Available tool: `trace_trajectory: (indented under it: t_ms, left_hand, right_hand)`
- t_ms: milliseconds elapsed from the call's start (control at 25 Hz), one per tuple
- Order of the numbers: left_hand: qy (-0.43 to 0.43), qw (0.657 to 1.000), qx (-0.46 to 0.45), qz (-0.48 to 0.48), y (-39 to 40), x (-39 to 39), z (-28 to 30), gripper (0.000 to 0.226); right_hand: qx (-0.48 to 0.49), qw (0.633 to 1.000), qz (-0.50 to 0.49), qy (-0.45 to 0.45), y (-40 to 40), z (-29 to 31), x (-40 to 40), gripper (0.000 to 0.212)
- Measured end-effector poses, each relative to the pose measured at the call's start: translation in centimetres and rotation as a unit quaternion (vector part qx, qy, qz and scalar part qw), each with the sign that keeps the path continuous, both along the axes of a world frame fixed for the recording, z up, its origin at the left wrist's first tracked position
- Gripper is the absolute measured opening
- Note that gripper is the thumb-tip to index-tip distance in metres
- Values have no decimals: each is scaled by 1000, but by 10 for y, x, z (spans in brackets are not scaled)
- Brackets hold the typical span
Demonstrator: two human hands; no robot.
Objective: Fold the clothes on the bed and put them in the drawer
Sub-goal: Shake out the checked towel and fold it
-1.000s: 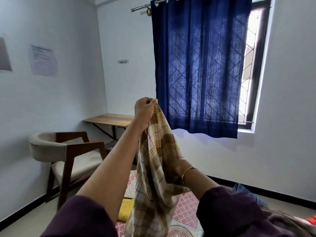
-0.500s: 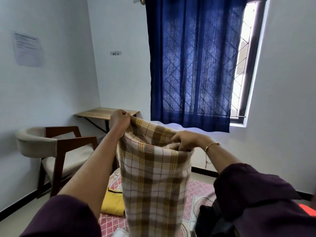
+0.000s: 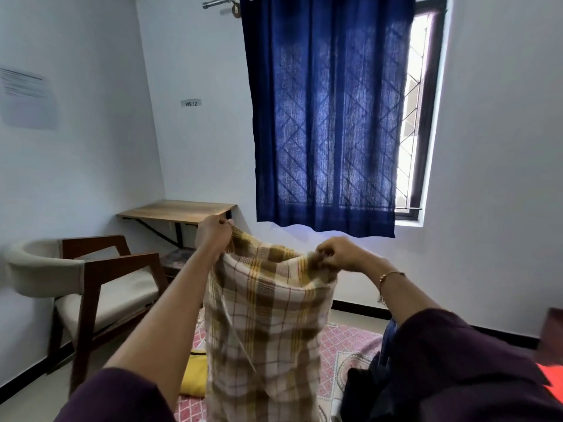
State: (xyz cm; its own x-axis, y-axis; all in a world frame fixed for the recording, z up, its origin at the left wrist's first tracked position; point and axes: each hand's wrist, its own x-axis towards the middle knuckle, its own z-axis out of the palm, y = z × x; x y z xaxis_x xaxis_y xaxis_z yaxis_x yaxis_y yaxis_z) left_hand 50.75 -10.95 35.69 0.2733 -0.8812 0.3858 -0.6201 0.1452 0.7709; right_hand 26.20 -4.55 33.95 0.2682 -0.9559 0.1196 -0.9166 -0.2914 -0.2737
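Left grip (image 3: 214, 236), right grip (image 3: 341, 254) pinch top edge of soft woven checked cloth (image 3: 268, 324); hangs tube-like.

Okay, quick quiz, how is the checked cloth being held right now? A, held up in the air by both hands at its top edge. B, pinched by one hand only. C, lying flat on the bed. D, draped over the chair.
A: the left hand and right hand each grip the top edge of the checked cloth, which hangs down between them.

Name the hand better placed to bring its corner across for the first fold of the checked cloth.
Probably the left hand: it pinches a clean top corner of the checked cloth, while the right hand holds a bunched edge.
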Motion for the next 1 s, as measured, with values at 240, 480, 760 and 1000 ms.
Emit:
trace_trajectory:
  t_ms: [240,480,760,1000]
  left_hand:
    - [43,994,-13,98,-2,18,-3,26]
    - [151,975,-35,161,-3,37,5,25]
    - [73,994,-63,55,-12,39,41,27]
    - [113,987,-70,95,-9,40,34,28]
  right_hand:
    - [-188,979,-42,-61,-5,7,-18,3]
    - [-18,919,31,-393,11,10,-31,15]
    - [61,885,192,-419,22,53,-4,14]
    - [-127,956,43,-261,0,54,7,18]
